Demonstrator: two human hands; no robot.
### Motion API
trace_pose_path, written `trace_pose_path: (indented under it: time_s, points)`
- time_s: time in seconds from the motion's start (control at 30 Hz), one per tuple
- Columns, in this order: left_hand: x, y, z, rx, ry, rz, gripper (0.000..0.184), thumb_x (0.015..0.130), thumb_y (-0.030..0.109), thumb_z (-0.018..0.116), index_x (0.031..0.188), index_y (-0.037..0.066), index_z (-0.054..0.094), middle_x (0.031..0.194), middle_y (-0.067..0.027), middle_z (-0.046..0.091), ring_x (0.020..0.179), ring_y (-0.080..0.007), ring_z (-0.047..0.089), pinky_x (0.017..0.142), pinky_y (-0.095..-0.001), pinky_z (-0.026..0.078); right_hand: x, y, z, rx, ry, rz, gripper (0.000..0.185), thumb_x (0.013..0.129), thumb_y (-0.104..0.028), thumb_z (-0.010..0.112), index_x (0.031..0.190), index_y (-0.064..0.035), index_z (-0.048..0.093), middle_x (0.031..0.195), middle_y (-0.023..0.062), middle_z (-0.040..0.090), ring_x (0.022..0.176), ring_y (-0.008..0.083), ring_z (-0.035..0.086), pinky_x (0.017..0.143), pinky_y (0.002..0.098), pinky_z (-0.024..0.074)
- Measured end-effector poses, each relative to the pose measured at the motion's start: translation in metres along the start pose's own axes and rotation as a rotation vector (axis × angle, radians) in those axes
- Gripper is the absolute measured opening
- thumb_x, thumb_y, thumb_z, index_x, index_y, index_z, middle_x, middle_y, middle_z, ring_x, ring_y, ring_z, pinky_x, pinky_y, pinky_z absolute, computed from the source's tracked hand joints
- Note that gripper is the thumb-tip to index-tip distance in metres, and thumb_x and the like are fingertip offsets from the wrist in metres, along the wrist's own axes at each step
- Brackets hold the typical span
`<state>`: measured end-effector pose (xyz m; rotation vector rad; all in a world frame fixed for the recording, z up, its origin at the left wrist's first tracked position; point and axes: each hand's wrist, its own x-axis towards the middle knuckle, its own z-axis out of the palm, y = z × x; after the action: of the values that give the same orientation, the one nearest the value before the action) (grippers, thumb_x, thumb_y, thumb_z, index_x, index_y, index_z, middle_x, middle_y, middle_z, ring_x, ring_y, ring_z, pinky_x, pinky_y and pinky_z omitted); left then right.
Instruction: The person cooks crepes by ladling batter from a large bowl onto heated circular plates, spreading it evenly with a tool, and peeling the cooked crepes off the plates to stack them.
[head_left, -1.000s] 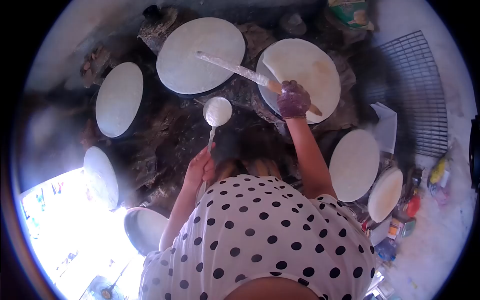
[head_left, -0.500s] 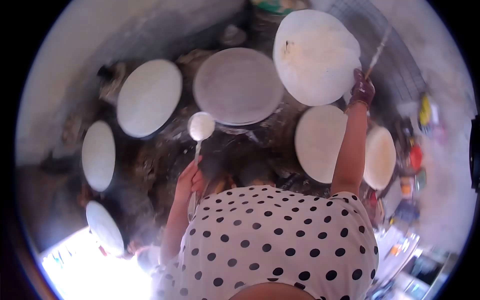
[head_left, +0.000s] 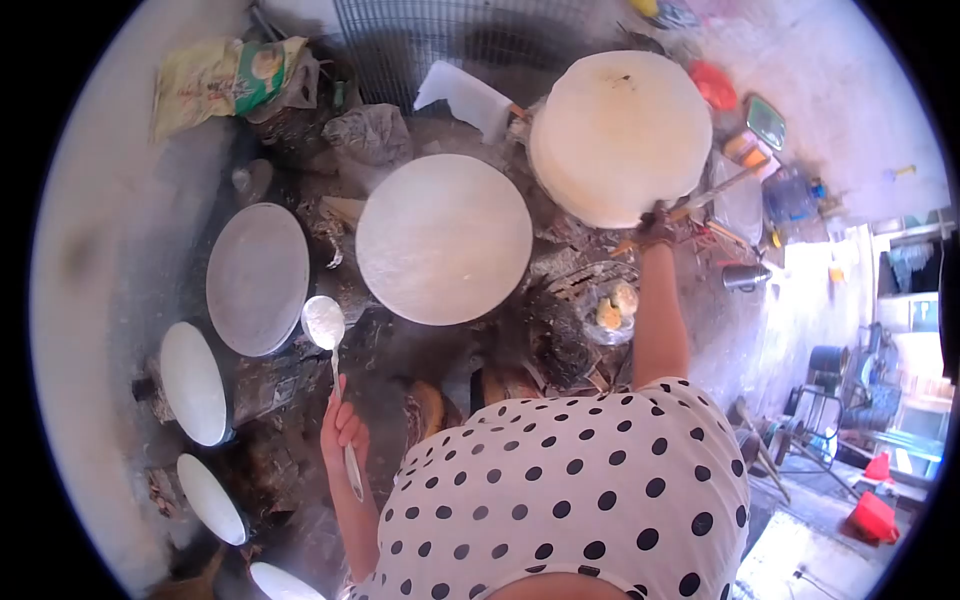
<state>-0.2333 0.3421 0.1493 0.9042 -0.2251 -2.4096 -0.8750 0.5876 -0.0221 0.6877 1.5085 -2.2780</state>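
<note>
A person in a polka-dot shirt is working among round plates, with both hands occupied. The left hand is gripping a ladle, its bowl looking full of white batter and sitting just beside a bare grey plate. The right hand, dark-covered, is closing around a long stick at the near edge of a large pale flatbread, which is lying just beyond that hand; whether the fingers are also pinching the bread is impossible to tell. Between the hands and farther out, a white-coated plate is sitting. Just nearer the body than the right hand, yellowish food is resting in clear plastic.

A careless tilt of the left wrist could be spilling batter; a hard tug or a poke from the stick could be tearing the bread's edge. The stick's far end, pointing toward clutter beyond the right hand, could be knocking something over.
</note>
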Motion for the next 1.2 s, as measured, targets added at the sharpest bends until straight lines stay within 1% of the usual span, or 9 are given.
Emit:
trace_pose_path:
  time_s: [0.27,0.6,0.8,0.83,0.87,0.97,1.1,1.17,1.2]
  points:
    - [-0.029,-0.057,0.017,-0.096,-0.018,-0.04,0.039,0.103,0.019,0.026,0.139,0.006,0.034,0.06,0.0042,0.035,0.039,-0.0049,0.036,0.035,-0.0219,0.035,-0.015,0.07,0.035,-0.096,0.301,0.092,0.027,0.083,-0.026,0.068,0.09,-0.0007,0.061,0.071,0.0099,0.067,0.06,0.0208,0.063,0.048,0.0378,0.0489]
    - [-0.184,-0.096,-0.082,-0.363,-0.058,0.25,0.039,0.102,0.015,0.025,0.139,0.004,0.033,0.06,0.0038,0.035,0.038,-0.0051,0.034,0.036,-0.0229,0.032,-0.016,0.137,0.038,-0.396,0.002,-0.124,0.042,0.087,-0.038,0.06,0.096,0.0028,0.064,0.079,0.0096,0.065,0.07,0.0221,0.062,0.062,0.0361,0.0507]
    - [-0.356,-0.157,-0.201,-0.425,0.033,0.741,0.04,0.1,0.01,0.03,0.14,0.001,0.032,0.058,0.0048,0.035,0.038,-0.004,0.034,0.032,-0.0206,0.029,-0.217,0.299,0.002,-0.534,-0.695,-0.58,0.054,0.092,-0.047,0.052,0.089,0.0048,0.065,0.072,0.0103,0.061,0.066,0.0212,0.056,0.06,0.0343,0.0474]
    - [-0.383,-0.171,-0.221,-0.351,0.057,0.841,0.04,0.1,0.009,0.031,0.139,0.0,0.032,0.058,0.0049,0.035,0.038,-0.0037,0.034,0.031,-0.0202,0.028,-0.304,0.326,-0.005,-0.408,-0.735,-0.336,0.052,0.092,-0.046,0.051,0.083,0.0034,0.066,0.071,0.0151,0.063,0.068,0.0251,0.06,0.063,0.0365,0.0476]
    - [-0.411,-0.188,-0.24,0.108,0.502,0.909,0.04,0.099,0.01,0.036,0.139,0.002,0.035,0.058,0.0054,0.037,0.038,-0.0033,0.034,0.029,-0.0185,0.027,-0.387,0.335,-0.031,-1.222,-0.834,-0.66,0.05,0.093,-0.044,0.049,0.084,0.0019,0.066,0.074,0.0168,0.065,0.071,0.0277,0.062,0.064,0.0362,0.0472]
    - [-0.471,-0.252,-0.321,0.064,0.903,0.898,0.037,0.099,0.018,0.043,0.135,0.009,0.043,0.055,0.0067,0.037,0.039,-0.0042,0.035,0.033,-0.0192,0.028,-0.594,0.383,-0.11,-1.233,-1.666,-0.141,0.021,0.09,-0.023,0.058,0.106,-0.0102,0.064,0.067,0.0006,0.061,0.049,0.0084,0.056,0.038,0.0248,0.0424]
    - [-0.504,-0.3,-0.436,-0.608,0.781,0.925,0.028,0.098,0.015,0.041,0.126,0.01,0.045,0.058,0.0055,0.036,0.041,-0.0059,0.033,0.036,-0.0204,0.027,-0.784,0.416,-0.19,-1.957,-2.136,0.187,0.027,0.087,-0.016,0.06,0.114,-0.0098,0.062,0.063,0.0004,0.058,0.046,0.0071,0.054,0.039,0.0242,0.0412]
    - [-0.518,-0.332,-0.51,-0.758,0.736,0.905,0.024,0.097,0.014,0.04,0.12,0.01,0.045,0.058,0.0047,0.037,0.042,-0.0064,0.034,0.037,-0.0215,0.028,-0.848,0.446,-0.228,-2.085,-2.383,0.142,0.03,0.088,-0.02,0.059,0.117,-0.0104,0.061,0.072,0.0076,0.064,0.058,0.0167,0.063,0.05,0.0314,0.0492]
    - [-0.52,-0.346,-0.545,-0.727,0.795,0.887,0.023,0.097,0.015,0.04,0.119,0.01,0.045,0.059,0.0042,0.038,0.043,-0.0064,0.035,0.038,-0.0217,0.028,-0.868,0.469,-0.25,-1.931,-2.723,-0.339,0.031,0.089,-0.02,0.057,0.118,-0.0102,0.059,0.082,0.0128,0.065,0.071,0.024,0.065,0.061,0.0361,0.0508]
